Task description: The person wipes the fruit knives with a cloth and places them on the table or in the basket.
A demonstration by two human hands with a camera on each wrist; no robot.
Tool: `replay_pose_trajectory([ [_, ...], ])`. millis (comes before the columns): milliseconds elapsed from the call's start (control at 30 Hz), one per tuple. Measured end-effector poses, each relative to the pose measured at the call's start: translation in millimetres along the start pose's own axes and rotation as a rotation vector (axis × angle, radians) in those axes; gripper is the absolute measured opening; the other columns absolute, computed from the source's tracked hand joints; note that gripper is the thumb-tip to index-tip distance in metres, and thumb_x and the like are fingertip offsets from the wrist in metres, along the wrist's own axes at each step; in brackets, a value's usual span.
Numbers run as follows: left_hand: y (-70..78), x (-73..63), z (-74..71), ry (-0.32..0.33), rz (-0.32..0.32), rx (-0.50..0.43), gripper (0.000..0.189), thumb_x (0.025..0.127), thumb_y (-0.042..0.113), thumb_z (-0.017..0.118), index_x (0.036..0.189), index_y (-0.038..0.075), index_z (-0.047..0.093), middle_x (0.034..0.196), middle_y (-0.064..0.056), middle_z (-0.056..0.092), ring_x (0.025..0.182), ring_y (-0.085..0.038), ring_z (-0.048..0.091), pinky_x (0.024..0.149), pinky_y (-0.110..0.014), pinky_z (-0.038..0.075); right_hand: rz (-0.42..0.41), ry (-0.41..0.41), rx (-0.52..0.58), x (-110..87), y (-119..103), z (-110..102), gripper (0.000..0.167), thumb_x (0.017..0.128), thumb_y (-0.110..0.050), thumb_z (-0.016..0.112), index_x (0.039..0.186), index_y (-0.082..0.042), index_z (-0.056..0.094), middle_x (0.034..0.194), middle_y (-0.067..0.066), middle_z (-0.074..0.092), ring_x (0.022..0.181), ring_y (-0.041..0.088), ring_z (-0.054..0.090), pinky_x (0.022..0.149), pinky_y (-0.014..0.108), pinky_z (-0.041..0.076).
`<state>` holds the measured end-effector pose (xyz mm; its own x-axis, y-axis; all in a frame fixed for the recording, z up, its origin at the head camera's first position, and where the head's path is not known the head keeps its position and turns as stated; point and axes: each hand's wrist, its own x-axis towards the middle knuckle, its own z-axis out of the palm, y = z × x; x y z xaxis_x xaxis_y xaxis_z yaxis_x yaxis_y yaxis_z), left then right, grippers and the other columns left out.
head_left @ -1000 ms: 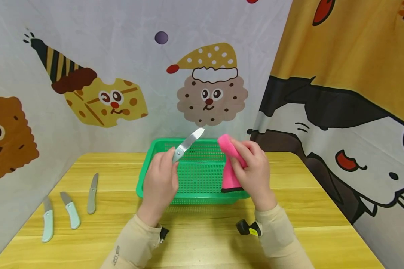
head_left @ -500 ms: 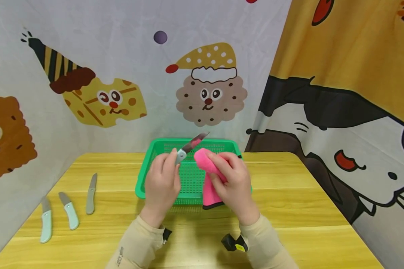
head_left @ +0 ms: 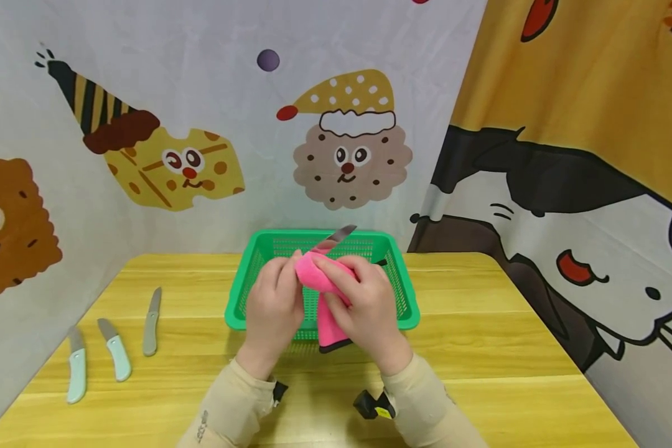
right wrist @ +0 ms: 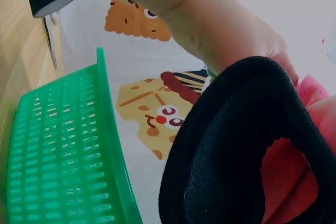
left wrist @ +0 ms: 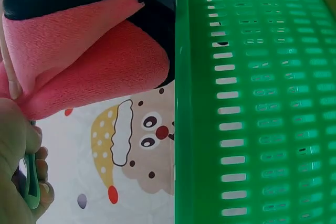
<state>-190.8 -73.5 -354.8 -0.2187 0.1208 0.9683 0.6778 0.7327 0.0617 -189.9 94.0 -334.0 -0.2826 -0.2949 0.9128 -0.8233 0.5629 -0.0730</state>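
Note:
My left hand [head_left: 274,311] grips the pale green handle [left wrist: 32,182] of a small knife, whose blade [head_left: 338,236] points up and to the right. A pink cloth [head_left: 326,274] with black edging is pinched in my right hand [head_left: 366,305]. Its folded upper part lies against the base of the blade, right at the left fingertips, and hides the knife's middle. The cloth's lower end [head_left: 330,330] hangs below the right fingers. Both hands are above the green plastic basket [head_left: 409,317].
On the left of the wooden table [head_left: 481,348] lie a grey-handled knife [head_left: 151,330] and two knives with mint handles, one of them a mint-handled knife [head_left: 117,354] nearer the middle. Behind the basket hangs a printed curtain [head_left: 201,74].
My right hand has moved left and slightly down with the cloth, from apart from the knife onto the blade's base. The left hand has stayed nearly in place, its blade tilting lower and rightward.

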Motion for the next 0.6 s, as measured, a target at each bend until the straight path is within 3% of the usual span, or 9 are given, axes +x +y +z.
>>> replay_pose_trajectory([
  [600,-0.2,-0.8,1.0,0.008,-0.023,0.017,0.026,0.104,0.012,0.05,0.12,-0.007,0.058,0.094,-0.019,0.057,0.075,-0.032,0.058,0.055,-0.041,0.051,0.099,0.106,-0.071,13.6,30,-11,0.04,0.086,-0.007,0.067,0.123,-0.021,0.069,0.098,0.014,0.062,0.081,0.026,0.059,0.063,0.043,0.041],
])
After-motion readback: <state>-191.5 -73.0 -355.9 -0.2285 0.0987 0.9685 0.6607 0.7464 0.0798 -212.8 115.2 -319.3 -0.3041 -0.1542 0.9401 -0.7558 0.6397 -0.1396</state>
